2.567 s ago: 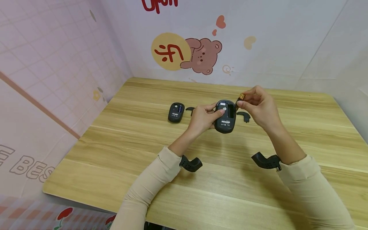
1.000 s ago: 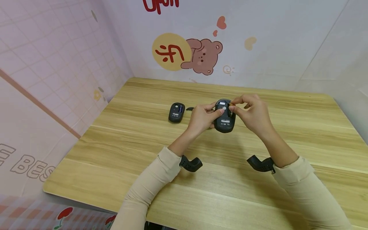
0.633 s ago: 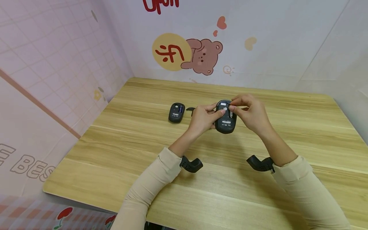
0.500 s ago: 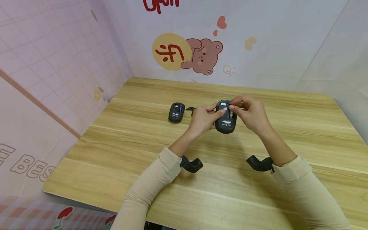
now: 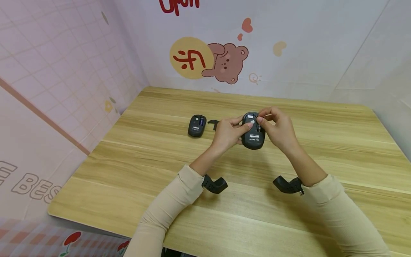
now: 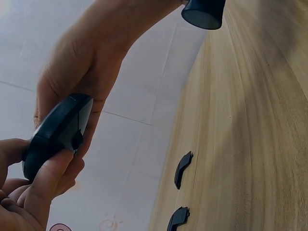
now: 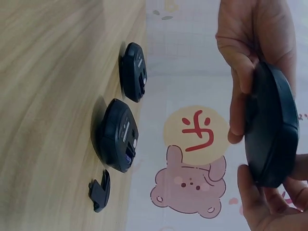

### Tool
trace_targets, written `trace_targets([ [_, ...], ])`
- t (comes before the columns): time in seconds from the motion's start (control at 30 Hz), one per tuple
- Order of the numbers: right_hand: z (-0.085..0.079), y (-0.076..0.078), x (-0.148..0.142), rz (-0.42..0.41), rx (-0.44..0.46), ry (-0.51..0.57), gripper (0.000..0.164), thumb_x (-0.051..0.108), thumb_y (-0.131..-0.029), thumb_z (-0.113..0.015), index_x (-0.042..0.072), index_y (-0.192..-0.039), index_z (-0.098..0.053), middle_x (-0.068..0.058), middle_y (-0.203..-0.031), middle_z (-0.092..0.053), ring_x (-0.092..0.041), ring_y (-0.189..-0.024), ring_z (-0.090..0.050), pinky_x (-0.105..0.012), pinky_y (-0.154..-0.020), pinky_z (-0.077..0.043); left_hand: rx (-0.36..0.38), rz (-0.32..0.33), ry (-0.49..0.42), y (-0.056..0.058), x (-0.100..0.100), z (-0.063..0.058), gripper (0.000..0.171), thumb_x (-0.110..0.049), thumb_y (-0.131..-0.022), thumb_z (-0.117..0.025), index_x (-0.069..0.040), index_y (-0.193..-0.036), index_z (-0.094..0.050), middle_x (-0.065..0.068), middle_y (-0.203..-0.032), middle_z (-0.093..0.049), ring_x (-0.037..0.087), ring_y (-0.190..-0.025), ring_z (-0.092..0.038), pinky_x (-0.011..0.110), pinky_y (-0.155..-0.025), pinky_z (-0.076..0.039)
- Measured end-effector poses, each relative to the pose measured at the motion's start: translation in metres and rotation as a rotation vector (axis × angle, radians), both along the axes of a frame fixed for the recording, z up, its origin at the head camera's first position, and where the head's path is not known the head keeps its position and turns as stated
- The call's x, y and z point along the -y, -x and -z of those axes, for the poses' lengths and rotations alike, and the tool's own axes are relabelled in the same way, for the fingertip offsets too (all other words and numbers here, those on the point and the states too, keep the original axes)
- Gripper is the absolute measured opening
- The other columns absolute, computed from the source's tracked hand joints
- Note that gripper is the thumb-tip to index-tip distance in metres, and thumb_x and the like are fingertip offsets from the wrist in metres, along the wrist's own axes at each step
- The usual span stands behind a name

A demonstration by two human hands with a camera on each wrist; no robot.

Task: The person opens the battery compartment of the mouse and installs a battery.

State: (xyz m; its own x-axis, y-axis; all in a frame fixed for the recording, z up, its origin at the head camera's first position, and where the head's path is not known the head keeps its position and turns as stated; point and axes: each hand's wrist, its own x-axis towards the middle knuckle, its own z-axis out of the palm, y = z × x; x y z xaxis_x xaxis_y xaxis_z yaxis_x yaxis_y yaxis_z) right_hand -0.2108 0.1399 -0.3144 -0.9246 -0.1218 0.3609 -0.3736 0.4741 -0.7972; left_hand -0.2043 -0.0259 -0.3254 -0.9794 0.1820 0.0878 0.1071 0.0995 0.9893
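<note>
My left hand (image 5: 226,134) grips a black computer mouse (image 5: 253,141), its underside turned to the head camera and the thumb laid across it. A dark battery (image 5: 258,127) lies in the mouse's uncovered slot. Thumb and forefinger of my right hand (image 5: 279,126) pinch at the battery's upper end, hiding it. In the right wrist view, the mouse (image 7: 272,130) appears from its top side, with both hands at it. Edge-on, the mouse (image 6: 57,134) shows in the left wrist view.
Another mouse (image 5: 197,125) lies underside up on the wooden table (image 5: 154,153), a blue battery inside. Beside it is a black battery cover (image 5: 212,123), partly behind my left hand. The left wrist view shows two covers, one a curved piece (image 6: 183,169). Two table mice appear in the right wrist view.
My right hand brought the gold-ended battery from beside the mouse into its slot, moving left and down. The left hand and mouse have shifted slightly right.
</note>
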Motion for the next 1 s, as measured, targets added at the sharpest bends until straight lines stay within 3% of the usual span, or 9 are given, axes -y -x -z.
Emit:
trace_targets([
  [0.2,0.005,0.002,0.009,0.082,-0.067,0.029,0.012,0.002,-0.093,-0.058,-0.009,-0.098,-0.058,-0.017,-0.107,-0.061,-0.014,-0.086,-0.055,-0.032,-0.083,-0.054,-0.001,-0.002,-0.012,0.0,0.0,-0.002,0.047,-0.019,-0.089,-0.067,-0.003,-0.131,-0.054,0.019,-0.102,-0.068,0.02,-0.072,-0.07,0.03,-0.056,-0.058],
  [0.37,0.009,0.002,0.015,0.124,-0.104,0.062,0.009,-0.003,-0.092,-0.056,-0.009,-0.098,-0.058,-0.019,-0.107,-0.06,-0.016,-0.083,-0.055,-0.014,-0.071,-0.048,-0.004,0.0,0.003,-0.001,0.0,-0.002,0.047,-0.02,-0.089,-0.067,-0.004,-0.131,-0.055,0.019,-0.102,-0.068,0.019,-0.072,-0.07,0.034,-0.057,-0.058],
  [0.43,0.009,0.002,0.016,0.128,-0.102,0.064,0.01,-0.004,-0.091,-0.056,-0.009,-0.099,-0.058,-0.019,-0.108,-0.06,-0.017,-0.083,-0.055,-0.011,-0.07,-0.047,-0.002,-0.004,0.009,-0.001,0.0,-0.002,0.047,-0.02,-0.089,-0.067,-0.004,-0.131,-0.055,0.018,-0.102,-0.068,0.019,-0.071,-0.07,0.035,-0.057,-0.059],
  [0.6,0.008,0.002,0.016,0.133,-0.085,0.038,0.011,-0.002,-0.092,-0.056,-0.008,-0.101,-0.058,-0.018,-0.108,-0.06,-0.018,-0.084,-0.055,-0.018,-0.074,-0.05,0.006,-0.001,0.016,0.0,0.0,-0.002,0.047,-0.02,-0.089,-0.067,-0.004,-0.132,-0.054,0.019,-0.104,-0.067,0.017,-0.071,-0.07,0.036,-0.059,-0.059],
  [0.87,0.006,0.002,0.015,0.123,-0.053,0.019,0.012,0.0,-0.093,-0.056,-0.007,-0.102,-0.057,-0.017,-0.11,-0.06,-0.022,-0.088,-0.058,-0.039,-0.081,-0.054,0.013,0.004,0.017,0.0,0.002,-0.003,0.047,-0.02,-0.089,-0.067,-0.005,-0.132,-0.054,0.018,-0.102,-0.068,0.017,-0.069,-0.07,0.034,-0.057,-0.059],
  [1.0,0.005,0.002,0.014,0.103,-0.032,0.019,0.013,0.002,-0.093,-0.056,-0.006,-0.103,-0.058,-0.017,-0.113,-0.059,-0.024,-0.092,-0.059,-0.036,-0.079,-0.054,0.03,-0.007,0.014,0.001,0.003,-0.003,0.046,-0.02,-0.089,-0.068,-0.006,-0.131,-0.056,0.017,-0.101,-0.069,0.018,-0.069,-0.07,0.035,-0.057,-0.059],
])
